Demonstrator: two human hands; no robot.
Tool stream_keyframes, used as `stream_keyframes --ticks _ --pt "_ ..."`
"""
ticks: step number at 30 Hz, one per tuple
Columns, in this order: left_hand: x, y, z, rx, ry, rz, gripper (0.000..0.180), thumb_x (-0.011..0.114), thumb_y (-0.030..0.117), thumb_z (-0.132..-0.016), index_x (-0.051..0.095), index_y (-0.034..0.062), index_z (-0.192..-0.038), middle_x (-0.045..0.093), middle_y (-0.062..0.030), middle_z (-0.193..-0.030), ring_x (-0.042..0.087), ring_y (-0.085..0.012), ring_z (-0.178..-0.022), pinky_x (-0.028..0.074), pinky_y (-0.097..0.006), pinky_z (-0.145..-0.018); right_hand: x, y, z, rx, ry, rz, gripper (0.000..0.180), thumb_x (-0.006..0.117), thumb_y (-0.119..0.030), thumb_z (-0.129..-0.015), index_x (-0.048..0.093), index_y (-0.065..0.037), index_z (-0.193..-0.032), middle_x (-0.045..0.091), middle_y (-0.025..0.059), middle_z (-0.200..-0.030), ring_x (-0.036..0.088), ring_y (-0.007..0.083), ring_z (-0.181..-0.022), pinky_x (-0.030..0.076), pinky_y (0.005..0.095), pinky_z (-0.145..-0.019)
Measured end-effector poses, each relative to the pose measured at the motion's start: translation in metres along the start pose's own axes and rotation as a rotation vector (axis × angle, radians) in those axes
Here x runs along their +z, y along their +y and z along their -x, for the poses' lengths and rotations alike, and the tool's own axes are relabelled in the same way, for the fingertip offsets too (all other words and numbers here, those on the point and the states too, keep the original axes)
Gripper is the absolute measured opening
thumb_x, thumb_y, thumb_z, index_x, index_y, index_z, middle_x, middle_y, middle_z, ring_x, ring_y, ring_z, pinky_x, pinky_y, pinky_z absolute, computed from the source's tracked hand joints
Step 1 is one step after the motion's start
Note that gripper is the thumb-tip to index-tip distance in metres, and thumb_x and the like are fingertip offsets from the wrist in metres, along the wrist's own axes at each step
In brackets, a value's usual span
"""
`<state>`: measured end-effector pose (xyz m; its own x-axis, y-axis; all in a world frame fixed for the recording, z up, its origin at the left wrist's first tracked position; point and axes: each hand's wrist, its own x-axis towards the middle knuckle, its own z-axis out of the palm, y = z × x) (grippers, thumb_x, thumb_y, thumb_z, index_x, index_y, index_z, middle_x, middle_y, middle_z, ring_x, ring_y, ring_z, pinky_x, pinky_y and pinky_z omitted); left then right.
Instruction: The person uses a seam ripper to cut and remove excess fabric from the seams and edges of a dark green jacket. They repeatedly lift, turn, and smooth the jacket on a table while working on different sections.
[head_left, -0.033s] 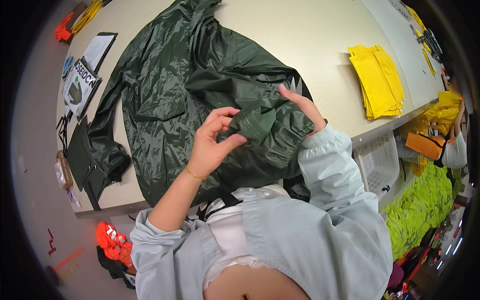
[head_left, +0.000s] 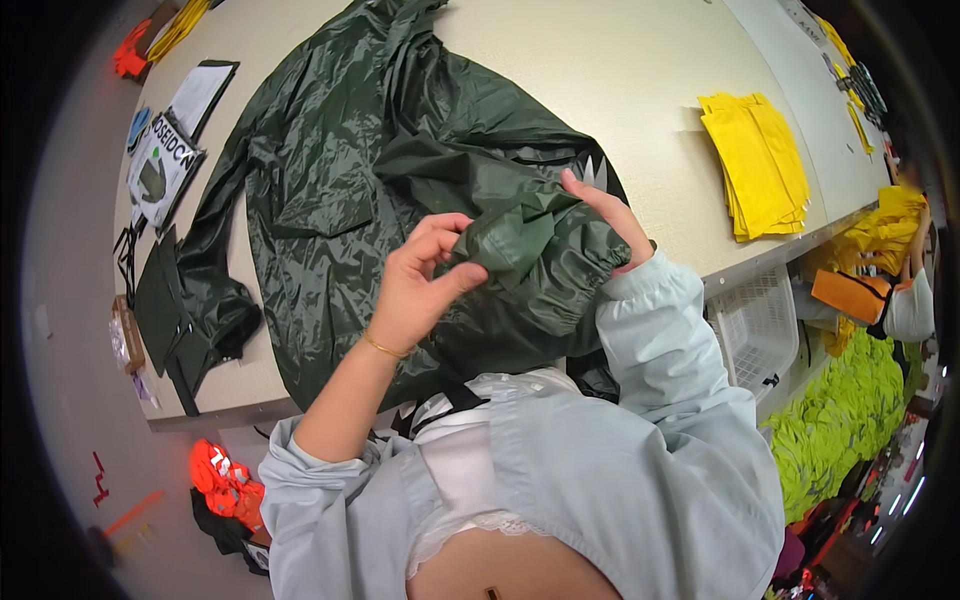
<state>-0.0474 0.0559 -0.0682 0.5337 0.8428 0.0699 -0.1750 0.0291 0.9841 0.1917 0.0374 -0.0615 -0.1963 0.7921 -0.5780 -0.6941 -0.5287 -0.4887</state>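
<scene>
1. Green jacket [head_left: 315, 185] spreads across the table [head_left: 610, 80], lengthwise away from me.
2. My left hand [head_left: 415, 285] pinches the sleeve fabric [head_left: 510, 245] on its right.
3. My right hand [head_left: 613, 218] is nearer the cuff [head_left: 580, 285]; cloth hides its grip, so I cannot tell.

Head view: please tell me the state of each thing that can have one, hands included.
Green jacket: spread out, wrinkled, one sleeve bunched up.
Left hand: pinching the jacket's cloth.
Right hand: partly hidden by the sleeve, grip unclear.
Scissors: tips apart, rest hidden.
Yellow cloths: stacked flat.
White basket: open at the top.
Orange clothes: heaped.
Lime clothes: heaped.
</scene>
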Motion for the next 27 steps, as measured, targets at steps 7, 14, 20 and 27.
stream_keyframes --ticks 7,14,20,27 --pt "0.008 0.056 0.017 -0.193 -0.073 0.269 0.019 0.067 0.003 -0.08 0.061 -0.0002 -0.097 0.057 0.0031 -0.086 0.05 -0.0032 -0.079 0.041 -0.018 -0.07 0.001 0.039 0.023 -0.391 0.136 0.284 0.026 0.058 -0.03 -0.09 0.063 -0.005 -0.094 0.062 0.0007 -0.082 0.054 0.0072 -0.066 0.043 0.0218 -0.06" --pt "0.015 0.073 0.031 -0.2 -0.033 -0.029 0.015 0.069 0.003 -0.078 0.066 -0.0029 -0.092 0.061 0.001 -0.079 0.055 -0.0037 -0.07 0.044 -0.019 -0.062 0.025 0.023 0.072 -0.978 0.224 1.234 0.027 0.074 -0.012 -0.074 0.067 -0.006 -0.099 0.062 0.0032 -0.091 0.041 0.0046 -0.057 0.034 0.0191 -0.05" --pt "0.03 0.08 0.032 -0.177 -0.05 -0.062 0.015 0.068 0.001 -0.077 0.067 -0.0029 -0.091 0.06 0.0001 -0.078 0.052 -0.0031 -0.066 0.042 -0.019 -0.059 0.049 0.019 0.08 -0.968 -0.312 1.285 0.03 0.073 -0.004 -0.073 0.065 -0.004 -0.103 0.064 0.0047 -0.083 0.046 0.0052 -0.06 0.038 0.0204 -0.05" --pt "0.036 0.083 0.036 -0.312 -0.037 -0.029 0.012 0.066 0.006 -0.081 0.067 -0.0022 -0.09 0.062 0.0029 -0.074 0.052 -0.0025 -0.066 0.041 -0.018 -0.058 0.048 0.032 0.074 -0.954 -0.155 0.985 0.017 0.067 -0.001 -0.078 0.063 -0.003 -0.094 0.06 0.0025 -0.082 0.047 0.004 -0.06 0.035 0.0175 -0.052"
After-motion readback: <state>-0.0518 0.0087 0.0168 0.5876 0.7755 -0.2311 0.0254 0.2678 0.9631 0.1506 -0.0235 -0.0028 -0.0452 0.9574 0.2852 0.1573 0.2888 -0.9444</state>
